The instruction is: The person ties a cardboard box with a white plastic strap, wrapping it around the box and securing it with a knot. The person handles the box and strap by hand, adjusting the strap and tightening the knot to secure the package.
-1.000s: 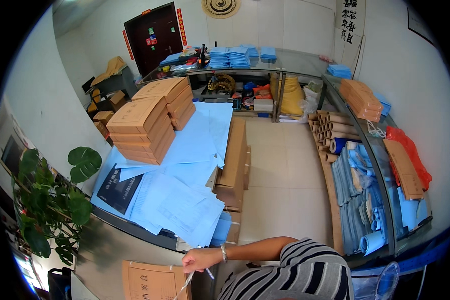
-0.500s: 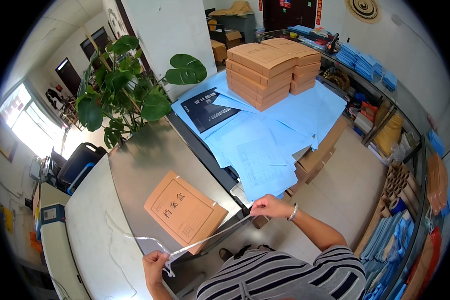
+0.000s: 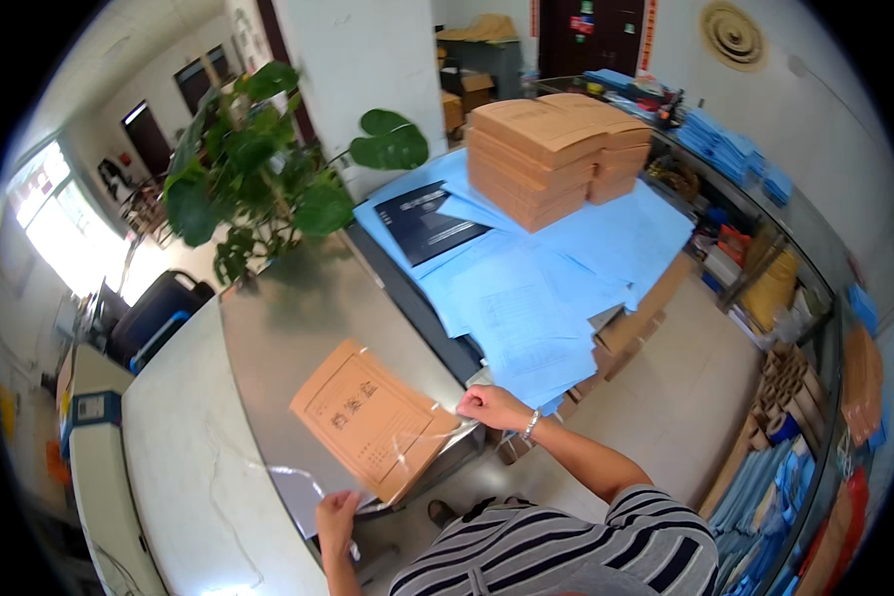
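A brown cardboard file box [image 3: 375,429] lies at a slant on the metallic tabletop, near its front edge. By the box's near left corner, my left hand [image 3: 338,519] is closed in a pinch on a thin white ribbon [image 3: 288,470]. My right hand [image 3: 494,407] is closed at the box's right corner, gripping the ribbon's other stretch. Part of the ribbon lies over the lower right of the box's face, slightly smeared by motion. Its loose length trails left across the pale counter, and a short tail hangs below my left hand.
Blue paper sheets [image 3: 526,328] and a black folder [image 3: 429,223] cover the table ahead, under stacked brown file boxes [image 3: 536,164]. A leafy plant [image 3: 238,164] stands far left. On the right are shelves with cardboard tubes [image 3: 790,392] and blue bundles [image 3: 755,487].
My right hand has moved left to the box's corner, and my left hand has shifted right. The ribbon, stretched taut before, now hangs slacker and crosses the box's lower part. The view has shifted slightly.
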Motion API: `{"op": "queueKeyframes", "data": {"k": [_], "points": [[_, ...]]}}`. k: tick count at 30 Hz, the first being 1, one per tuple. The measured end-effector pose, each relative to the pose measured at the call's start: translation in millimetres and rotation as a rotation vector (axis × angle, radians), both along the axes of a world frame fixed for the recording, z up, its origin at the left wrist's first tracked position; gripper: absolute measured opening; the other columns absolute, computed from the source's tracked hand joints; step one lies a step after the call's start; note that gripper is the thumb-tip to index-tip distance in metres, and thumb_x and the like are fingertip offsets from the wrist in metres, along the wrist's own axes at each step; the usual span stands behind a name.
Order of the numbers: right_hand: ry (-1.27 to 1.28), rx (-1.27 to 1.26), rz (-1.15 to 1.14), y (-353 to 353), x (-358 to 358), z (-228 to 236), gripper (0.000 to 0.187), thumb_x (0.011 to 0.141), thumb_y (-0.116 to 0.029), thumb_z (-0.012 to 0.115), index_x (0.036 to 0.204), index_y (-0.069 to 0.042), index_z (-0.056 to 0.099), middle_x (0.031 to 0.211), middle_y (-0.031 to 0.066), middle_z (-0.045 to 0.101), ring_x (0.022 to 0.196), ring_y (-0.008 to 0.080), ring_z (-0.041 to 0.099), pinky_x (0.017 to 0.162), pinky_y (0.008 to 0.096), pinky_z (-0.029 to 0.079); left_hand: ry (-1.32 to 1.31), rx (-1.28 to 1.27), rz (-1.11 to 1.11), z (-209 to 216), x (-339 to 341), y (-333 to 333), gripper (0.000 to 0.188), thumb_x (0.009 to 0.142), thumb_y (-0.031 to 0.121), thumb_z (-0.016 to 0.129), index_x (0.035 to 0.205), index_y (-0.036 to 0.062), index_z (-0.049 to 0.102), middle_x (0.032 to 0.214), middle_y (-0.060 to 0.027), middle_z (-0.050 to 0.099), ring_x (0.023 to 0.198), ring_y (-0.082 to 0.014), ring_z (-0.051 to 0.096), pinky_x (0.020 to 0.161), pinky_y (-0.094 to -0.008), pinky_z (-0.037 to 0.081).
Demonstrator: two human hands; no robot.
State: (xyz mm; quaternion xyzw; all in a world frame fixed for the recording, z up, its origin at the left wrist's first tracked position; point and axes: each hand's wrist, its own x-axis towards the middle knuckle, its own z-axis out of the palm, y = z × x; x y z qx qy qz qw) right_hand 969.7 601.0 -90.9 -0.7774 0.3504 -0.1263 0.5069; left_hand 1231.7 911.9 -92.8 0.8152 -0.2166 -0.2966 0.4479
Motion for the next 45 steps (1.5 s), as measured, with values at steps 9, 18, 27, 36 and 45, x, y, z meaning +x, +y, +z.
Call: {"op": "queueKeyframes", "data": {"k": [9, 18, 27, 36, 45], "points": [[0.287, -0.176, -0.139, 33, 47, -4, 0.065, 0.088, -0.063, 0.049, 0.08, -0.001, 0.066, 0.078, 0.0204, 0.067, 0.078, 0.038, 0.065, 0.068, 0.0463, 0.049, 0.256, 0.017, 0.023, -12, 9, -47, 0.046, 0.091, 0.043, 0.065, 0.086, -0.0025, 0.066, 0.066, -0.0047, 0.061, 0.053, -0.0091, 0.048, 0.046, -0.0259, 0.034], [0.358, -0.218, -0.075, 90, 38, 5, 0.063, 0.085, -0.061, 0.056, 0.074, 0.0, 0.064, 0.073, 0.0241, 0.064, 0.071, 0.0407, 0.063, 0.064, 0.047, 0.048, 0.058, 0.194, -0.271, -10, 26, -27, 0.056, 0.092, 0.05, 0.062, 0.088, -0.0062, 0.067, 0.072, -0.0083, 0.065, 0.066, -0.0154, 0.059, 0.062, -0.0317, 0.049], [-0.024, 0.7, -0.121, 105, 25, -25, 0.055, 0.077, -0.037, 0.078, 0.115, 0.0, 0.065, 0.093, 0.0028, 0.069, 0.074, 0.0116, 0.064, 0.061, 0.0263, 0.049, 0.344, 0.332, -0.53, -2, 34, -4, 0.07, 0.086, 0.061, 0.063, 0.105, -0.0053, 0.07, 0.079, -0.0124, 0.068, 0.073, -0.018, 0.061, 0.07, -0.0325, 0.05], [-0.349, 0.772, -0.185, 150, -27, -43, 0.047, 0.075, -0.014, 0.08, 0.116, 0.004, 0.064, 0.101, 0.0062, 0.07, 0.083, 0.0109, 0.064, 0.074, 0.0241, 0.051, 0.645, 0.066, -0.222, -6, -26, 26, 0.043, 0.08, 0.027, 0.079, 0.107, -0.0046, 0.07, 0.096, -0.0088, 0.071, 0.082, -0.0139, 0.064, 0.072, -0.028, 0.05], [-0.35, 0.45, -0.071, 134, -230, -12, 0.058, 0.068, -0.021, 0.085, 0.114, 0.006, 0.063, 0.101, 0.0069, 0.069, 0.082, 0.0122, 0.063, 0.075, 0.027, 0.052, 0.614, -0.07, -0.454, 18, -220, 6, 0.054, 0.066, 0.002, 0.084, 0.116, -0.0066, 0.063, 0.108, -0.0135, 0.07, 0.093, -0.0183, 0.067, 0.086, -0.0312, 0.053]]}}
